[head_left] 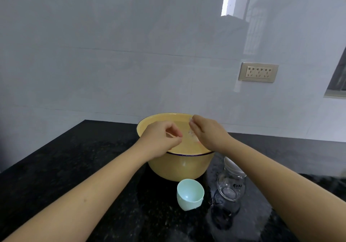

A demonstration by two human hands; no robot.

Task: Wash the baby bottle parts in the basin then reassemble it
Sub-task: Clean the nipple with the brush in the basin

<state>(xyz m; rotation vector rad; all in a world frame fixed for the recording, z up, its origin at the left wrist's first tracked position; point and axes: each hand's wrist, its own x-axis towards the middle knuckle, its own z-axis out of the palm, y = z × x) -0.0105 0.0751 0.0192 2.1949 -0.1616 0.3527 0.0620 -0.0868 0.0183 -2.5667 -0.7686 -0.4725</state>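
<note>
A yellow basin (179, 167) with a dark blue rim stands on the black counter and holds water. Both hands are over it. My right hand (207, 135) pinches a small clear soft part, likely the teat (192, 136), just above the water. My left hand (159, 138) hovers beside it with fingers curled, thumb and forefinger pinched together; nothing shows in it. In front of the basin lies a pale green cap (190, 194) on its side. The clear glass bottle (231, 186) stands to its right, partly hidden by my right forearm.
The black speckled counter (93, 157) looks wet around the bottle. A glossy white tiled wall rises right behind the basin, with a socket plate (258, 72) at the right. A window edge (337, 80) shows at the far right.
</note>
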